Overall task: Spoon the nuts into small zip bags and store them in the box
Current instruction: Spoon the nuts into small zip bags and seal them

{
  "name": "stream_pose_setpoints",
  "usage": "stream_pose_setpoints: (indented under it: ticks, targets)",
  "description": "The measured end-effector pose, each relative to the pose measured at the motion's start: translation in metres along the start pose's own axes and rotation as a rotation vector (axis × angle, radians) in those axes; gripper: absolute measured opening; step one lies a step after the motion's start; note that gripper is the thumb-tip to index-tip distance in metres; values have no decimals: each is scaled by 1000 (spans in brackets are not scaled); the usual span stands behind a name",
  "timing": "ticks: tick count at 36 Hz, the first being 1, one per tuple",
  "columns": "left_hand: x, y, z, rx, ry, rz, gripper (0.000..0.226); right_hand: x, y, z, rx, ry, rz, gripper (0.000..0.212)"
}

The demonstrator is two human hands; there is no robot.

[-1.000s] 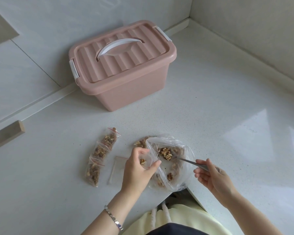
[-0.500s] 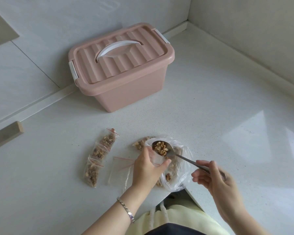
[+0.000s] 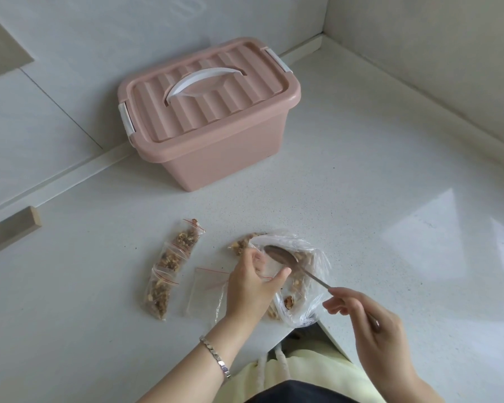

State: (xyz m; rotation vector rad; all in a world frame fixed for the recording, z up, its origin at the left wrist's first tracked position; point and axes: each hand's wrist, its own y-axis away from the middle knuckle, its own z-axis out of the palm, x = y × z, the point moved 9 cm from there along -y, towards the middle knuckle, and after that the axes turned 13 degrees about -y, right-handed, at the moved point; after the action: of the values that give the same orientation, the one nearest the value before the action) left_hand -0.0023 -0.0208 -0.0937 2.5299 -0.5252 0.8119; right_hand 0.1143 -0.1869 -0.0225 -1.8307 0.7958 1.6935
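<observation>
The left hand pinches the small zip bag open above the loose bag of walnuts, and with the right hand gripping the spoon, we tip its bowl well inside the mouth.

White counter, pink box, filled zip bags, nut bag

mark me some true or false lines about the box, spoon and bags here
1. The lid is on the pink box. True.
2. The right hand holds the spoon by its handle. True.
3. Five filled small bags lie in a row. False: three filled small bags lie on the counter.
4. The spoon is heaped with nuts. False: its bowl looks empty.
5. The left hand rests on the box. False: it holds a small zip bag beside the big plastic bag.
</observation>
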Motion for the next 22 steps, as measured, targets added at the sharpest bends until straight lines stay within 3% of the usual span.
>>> stream_pose_setpoints:
  ticks: [7,16,22]
  targets:
    - [-18,2,-13,62,-80,-29,39,32,-7,-19,90,136,247,29]
    - [-35,-4,3,-163,-182,-131,39,40,-5,-2,17,397,202,24]
    - [-36,-5,8,-183,-164,-169,35,40,-4,7,-14,276,219,28]
